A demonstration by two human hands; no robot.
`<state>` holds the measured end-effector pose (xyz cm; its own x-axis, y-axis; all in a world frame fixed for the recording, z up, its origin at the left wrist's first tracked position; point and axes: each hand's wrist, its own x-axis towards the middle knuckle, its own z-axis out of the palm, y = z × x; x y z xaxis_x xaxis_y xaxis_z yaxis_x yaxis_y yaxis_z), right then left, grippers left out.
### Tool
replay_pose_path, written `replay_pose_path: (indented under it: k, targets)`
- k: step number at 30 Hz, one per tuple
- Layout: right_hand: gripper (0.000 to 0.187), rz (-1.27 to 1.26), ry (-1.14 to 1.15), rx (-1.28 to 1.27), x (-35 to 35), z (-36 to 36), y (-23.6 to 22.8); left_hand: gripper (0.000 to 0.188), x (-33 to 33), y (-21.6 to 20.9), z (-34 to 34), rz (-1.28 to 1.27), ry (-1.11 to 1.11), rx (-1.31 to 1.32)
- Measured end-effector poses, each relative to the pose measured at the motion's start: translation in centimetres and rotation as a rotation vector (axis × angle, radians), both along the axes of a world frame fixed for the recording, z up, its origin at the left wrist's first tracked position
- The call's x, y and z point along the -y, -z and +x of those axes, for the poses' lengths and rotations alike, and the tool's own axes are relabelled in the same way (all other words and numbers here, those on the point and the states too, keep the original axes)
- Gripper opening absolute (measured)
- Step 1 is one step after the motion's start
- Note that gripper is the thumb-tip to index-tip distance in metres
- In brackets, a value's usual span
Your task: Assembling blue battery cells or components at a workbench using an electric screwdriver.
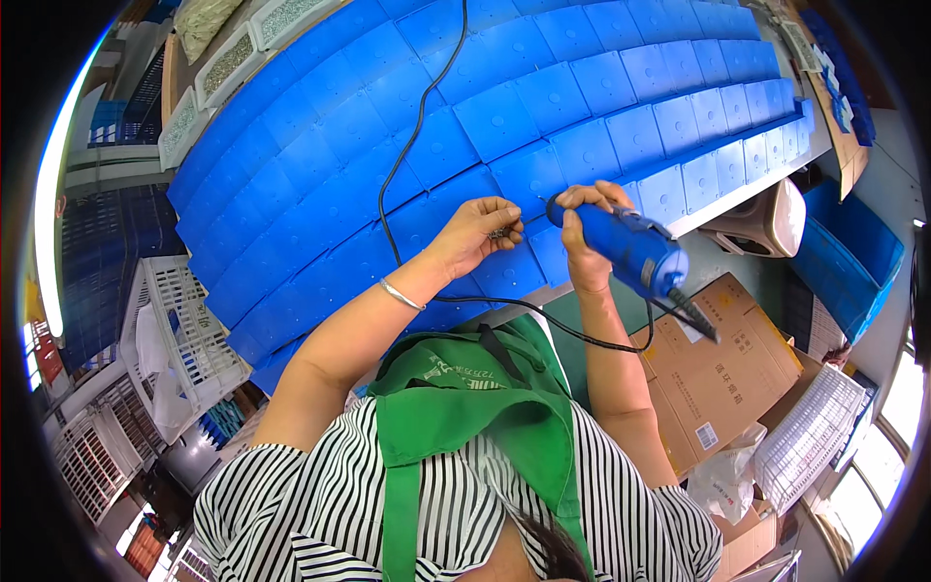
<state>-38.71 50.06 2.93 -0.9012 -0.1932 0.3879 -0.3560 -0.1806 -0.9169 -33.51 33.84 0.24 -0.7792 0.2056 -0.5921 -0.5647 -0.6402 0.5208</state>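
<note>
My right hand [588, 233] is wrapped round a blue corded electric screwdriver [635, 250], whose dark front end points left toward the blue pieces. To its left, my left hand [477, 238] is closed with curled fingers over a small cluster of dark metal bits that look like screws [499, 233]. Both hands are above the near edge of many overlapping rows of square blue plastic pieces [495, 121], each with a faint round mark. A black power cord [419, 126] runs across these pieces, and another stretch loops below my hands to the tool's rear end.
White trays of small parts [226, 66] stand at the far left. White plastic crates [184, 339] are stacked on the left. At right are a cardboard box [718, 373], a beige stool [771, 221], a blue bin [849, 257] and a white wire basket [810, 436].
</note>
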Motion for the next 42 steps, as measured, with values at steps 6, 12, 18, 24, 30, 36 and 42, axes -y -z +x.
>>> replay_pose_path:
  k: [6,12,18,24,30,36,42]
  targets:
    - [0.056,-0.107,0.111,0.184,-1.3,-0.6,-1.6,0.011,-0.7,-0.4,-0.9,-0.053,-0.023,-0.024]
    - [0.063,-0.432,0.001,0.254,-2.8,-1.3,-4.8,0.018,-3.2,-0.7,-2.8,-0.047,0.005,-0.024]
    - [0.063,-0.450,-0.047,0.280,-5.1,-3.3,-4.6,0.026,-4.8,-0.9,-5.2,-0.101,0.180,-0.057]
    - [0.061,-0.516,-0.063,0.367,-6.8,-5.4,-4.8,0.026,-5.4,-1.4,-6.5,0.062,0.210,-0.035]
    - [0.057,-0.213,0.073,0.160,-6.4,-7.1,-2.5,0.020,-5.3,-0.6,-6.3,-0.006,0.105,-0.013]
    - [0.042,-0.078,0.086,0.197,-6.0,-6.8,-1.0,0.017,-5.8,-0.7,-6.6,-0.048,0.071,0.018]
    - [0.063,-0.005,0.099,0.130,-6.0,-7.4,0.4,0.017,-4.9,0.2,-6.3,-0.028,0.081,0.014]
